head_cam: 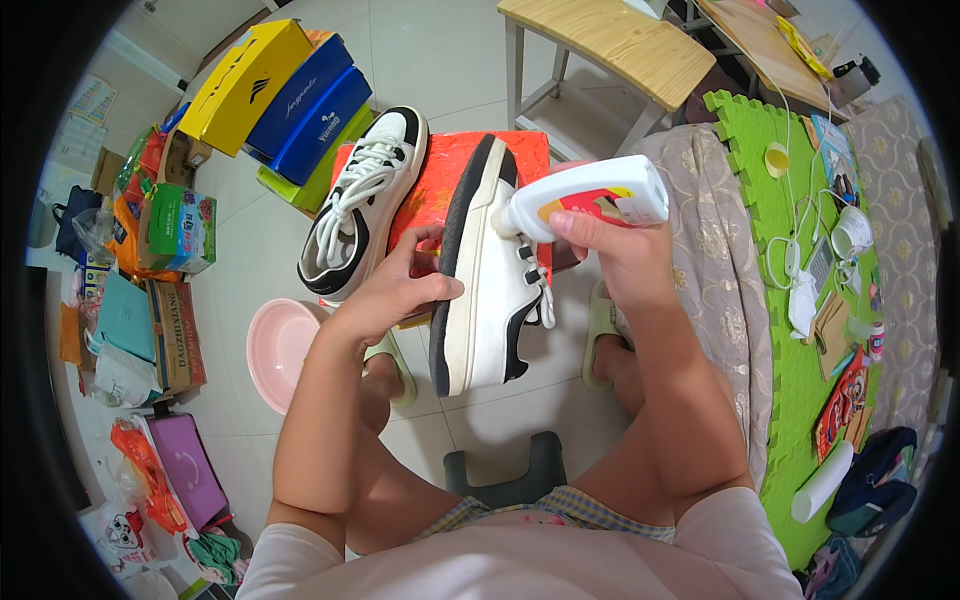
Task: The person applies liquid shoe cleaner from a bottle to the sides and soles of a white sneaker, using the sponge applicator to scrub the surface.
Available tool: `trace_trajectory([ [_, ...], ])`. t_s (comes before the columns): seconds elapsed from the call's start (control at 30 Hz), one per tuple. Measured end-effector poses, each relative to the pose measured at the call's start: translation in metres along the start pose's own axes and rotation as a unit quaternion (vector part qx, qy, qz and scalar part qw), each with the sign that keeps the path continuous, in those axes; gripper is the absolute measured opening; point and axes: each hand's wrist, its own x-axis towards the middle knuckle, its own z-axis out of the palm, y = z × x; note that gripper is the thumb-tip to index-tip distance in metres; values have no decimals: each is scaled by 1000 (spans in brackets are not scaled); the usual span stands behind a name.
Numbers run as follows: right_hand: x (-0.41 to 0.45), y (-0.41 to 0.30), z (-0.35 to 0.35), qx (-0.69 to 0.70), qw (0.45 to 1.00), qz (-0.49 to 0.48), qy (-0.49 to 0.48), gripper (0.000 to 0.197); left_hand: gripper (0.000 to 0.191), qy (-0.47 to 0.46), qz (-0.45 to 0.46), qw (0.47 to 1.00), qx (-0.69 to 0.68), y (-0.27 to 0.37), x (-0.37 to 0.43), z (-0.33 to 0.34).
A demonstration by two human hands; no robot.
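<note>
My left hand grips a white sneaker with black trim by its sole, the shoe tipped on its side with its toe pointing away from me. In my right hand is a white plastic bottle with a red and yellow label. The bottle's pale applicator head presses against the shoe's white side panel, near the laces. The matching sneaker, laced in white, rests upright on a red-covered box beyond my left hand. Part of that box is hidden behind the held shoe.
A pink basin stands on the tiled floor at left. Stacked shoe boxes lie beyond it. A wooden-topped stool is at the back right. On the right, a green foam mat holds cables and loose items.
</note>
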Motion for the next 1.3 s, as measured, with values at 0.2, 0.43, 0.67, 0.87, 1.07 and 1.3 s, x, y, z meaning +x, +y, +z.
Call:
trace_trajectory([
  [0.2,2,1,-2,20,998,52,-9,27,85,-22,-44,997,-56,0,-8,0],
  [0.43,0,0,2,51,998,24,25,23,91,-39,-22,997,61,-5,-12,-5],
  [0.67,-2,-4,2,8,1000,14,5,24,93,-19,4,993,117,-9,-15,-4],
  [0.87,-6,-4,11,-15,1000,20,0,24,85,41,26,996,80,-4,-9,-1],
  [1.07,-6,2,1,-13,999,23,-29,35,92,34,6,998,45,2,-7,-5],
  [1.3,-5,0,-1,-32,988,30,-146,35,90,35,7,998,43,0,-5,-8],
])
